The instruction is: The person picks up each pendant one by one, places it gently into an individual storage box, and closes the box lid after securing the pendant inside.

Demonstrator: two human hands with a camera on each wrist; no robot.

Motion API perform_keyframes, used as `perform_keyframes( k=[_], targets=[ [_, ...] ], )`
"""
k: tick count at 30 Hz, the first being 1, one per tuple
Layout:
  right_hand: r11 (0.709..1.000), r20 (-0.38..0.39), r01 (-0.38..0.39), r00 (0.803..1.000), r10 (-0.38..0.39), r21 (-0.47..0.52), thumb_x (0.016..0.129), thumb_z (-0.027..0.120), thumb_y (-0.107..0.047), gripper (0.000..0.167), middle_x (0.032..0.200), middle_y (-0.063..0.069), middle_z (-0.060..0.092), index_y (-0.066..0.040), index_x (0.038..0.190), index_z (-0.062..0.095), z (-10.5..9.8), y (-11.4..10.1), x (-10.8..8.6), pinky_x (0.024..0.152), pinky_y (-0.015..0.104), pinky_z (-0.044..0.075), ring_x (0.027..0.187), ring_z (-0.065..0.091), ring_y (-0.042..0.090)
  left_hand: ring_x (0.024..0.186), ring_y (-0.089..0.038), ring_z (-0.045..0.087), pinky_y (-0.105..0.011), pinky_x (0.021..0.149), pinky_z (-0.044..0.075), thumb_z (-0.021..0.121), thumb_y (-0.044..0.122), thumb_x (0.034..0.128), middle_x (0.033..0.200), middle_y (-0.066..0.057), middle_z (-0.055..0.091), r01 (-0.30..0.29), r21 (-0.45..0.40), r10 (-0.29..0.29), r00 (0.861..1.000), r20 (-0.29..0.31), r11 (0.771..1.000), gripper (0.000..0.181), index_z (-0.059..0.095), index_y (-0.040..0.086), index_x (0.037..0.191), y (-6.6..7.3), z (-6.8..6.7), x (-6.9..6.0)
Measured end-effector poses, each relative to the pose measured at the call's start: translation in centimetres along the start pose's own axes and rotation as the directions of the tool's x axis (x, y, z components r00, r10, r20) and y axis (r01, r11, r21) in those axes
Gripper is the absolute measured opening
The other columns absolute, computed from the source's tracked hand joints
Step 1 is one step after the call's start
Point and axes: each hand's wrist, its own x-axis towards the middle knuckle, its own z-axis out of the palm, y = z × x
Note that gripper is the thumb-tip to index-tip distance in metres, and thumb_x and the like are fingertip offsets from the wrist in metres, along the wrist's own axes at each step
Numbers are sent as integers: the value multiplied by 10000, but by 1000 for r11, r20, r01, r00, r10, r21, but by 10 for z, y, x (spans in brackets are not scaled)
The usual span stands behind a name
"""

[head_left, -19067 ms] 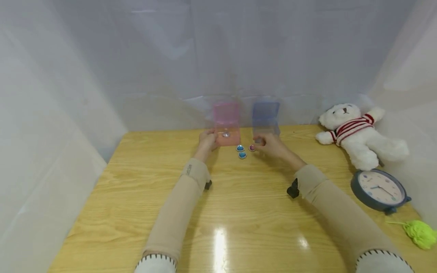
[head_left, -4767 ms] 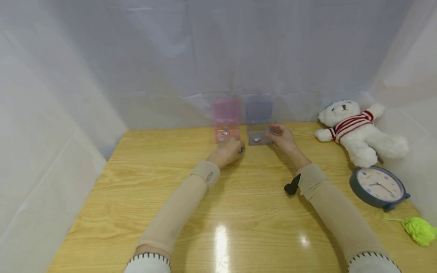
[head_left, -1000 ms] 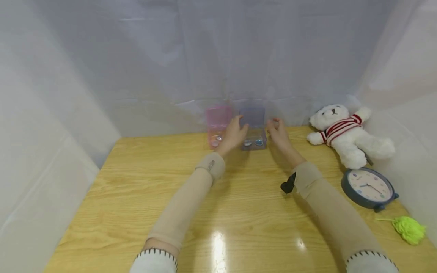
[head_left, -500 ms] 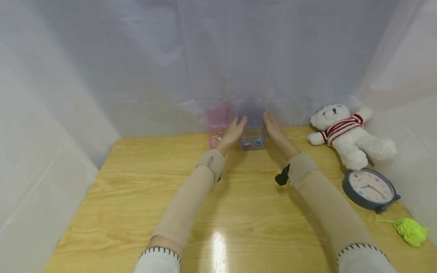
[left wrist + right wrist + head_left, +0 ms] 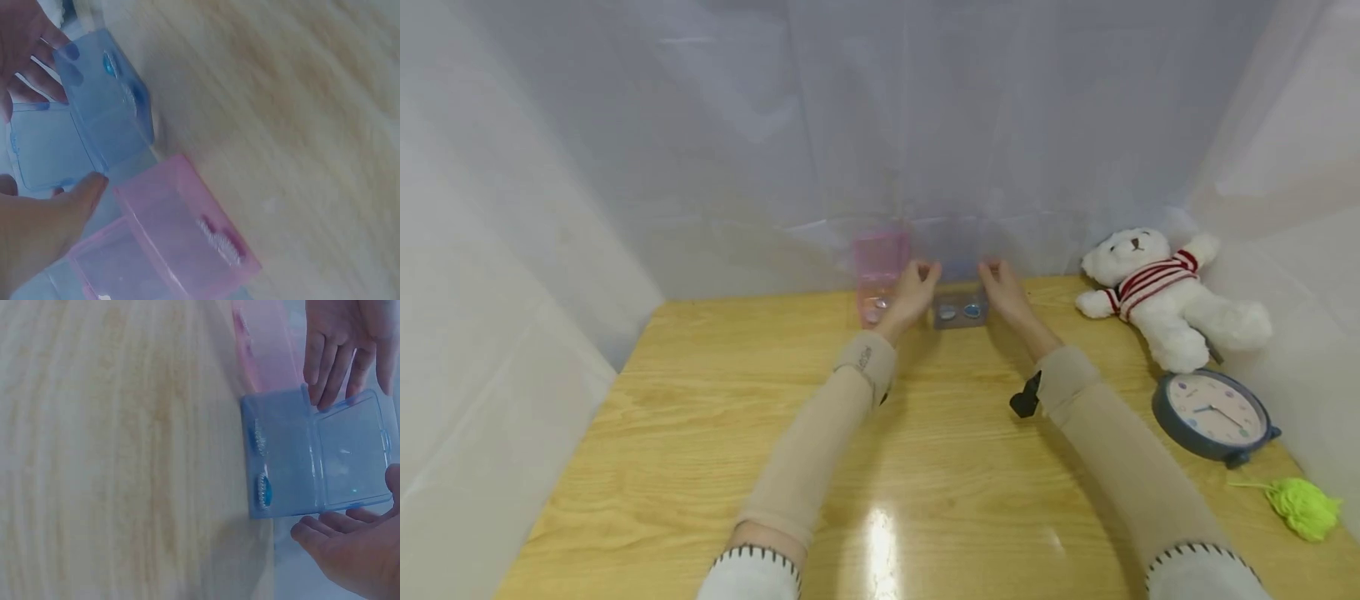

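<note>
A small see-through blue box [image 5: 960, 323] stands at the table's back with its hinged lid [image 5: 350, 453] up. Inside lie two gem ornaments with beaded rims; one gem [image 5: 265, 491] shows bright blue. My left hand [image 5: 912, 293] is at the lid's left edge, its fingers fairly straight in the right wrist view. My right hand [image 5: 1007, 296] touches the opposite side with extended fingers, thumb near the lid's corner. Left of it, a see-through pink box [image 5: 165, 215] stands with its lid up, holding ornaments [image 5: 219, 242]; my left hand partly covers it in the head view.
A white teddy bear [image 5: 1180, 287] in a striped sweater lies at the back right. Before it are a dark blue clock [image 5: 1213, 417] and a ball of yellow-green yarn [image 5: 1303, 508]. A pale curtain [image 5: 760, 167] hangs right behind the boxes.
Earlier the loose gem ornaments lay on the table; now they are in the boxes. Both hands have come to the blue box's sides, and its lid leans differently from half a second ago.
</note>
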Motion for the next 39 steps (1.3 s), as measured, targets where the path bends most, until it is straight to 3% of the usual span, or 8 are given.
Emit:
perform_keyframes(
  k=[5,12,20,31,35,39],
  targets=[
    [1000,-10,-3,1000,2,-27,1136,367,-331,597,1632,314,381,71,1578,340,1,5,-7,1316,557,294,1539,366,463,1331,-388,579,-470,1179,490,474,225,1118,1424,-250,587,-24,-50,22,999,-34,998,398,505,-37,1417,-4,11,-1],
    [1000,0,-21,1000,21,-24,1121,429,-257,605,1664,311,342,81,1606,300,3,16,-9,1339,519,256,1576,318,448,1409,-377,567,-453,1207,485,487,131,1105,1515,-243,570,-15,24,16,999,-40,1000,420,511,-23,1495,-11,22,-4],
    [1000,40,14,999,-13,-13,1136,437,-221,615,1681,324,291,89,1625,231,7,22,-14,1305,554,318,1573,310,467,1250,-372,658,-437,1064,586,504,78,1087,1442,-246,617,-30,66,33,999,-30,997,425,514,-2,1505,-17,28,-8],
    [999,55,-26,998,24,24,1129,474,-182,611,1686,299,304,61,1635,234,7,26,-14,1284,550,359,1572,326,453,1372,-317,615,-406,1203,488,525,40,1065,1455,-171,651,-71,253,96,992,-86,965,364,607,26,1419,-17,35,-9],
    [998,60,-43,997,40,51,1126,479,-171,600,1679,305,314,68,1627,252,7,22,-13,1290,546,351,1577,317,449,1345,-306,635,-397,1181,508,522,18,1055,1431,-142,672,-74,273,106,989,-104,959,359,624,42,1399,-16,38,-10],
    [997,60,-44,997,40,59,1124,485,-162,602,1678,307,316,70,1626,249,6,23,-14,1291,547,349,1577,317,450,1358,-317,620,-399,1193,497,509,-11,1042,1441,-159,655,-90,262,114,990,-81,961,375,608,27,1402,-18,40,-11]
  ],
)
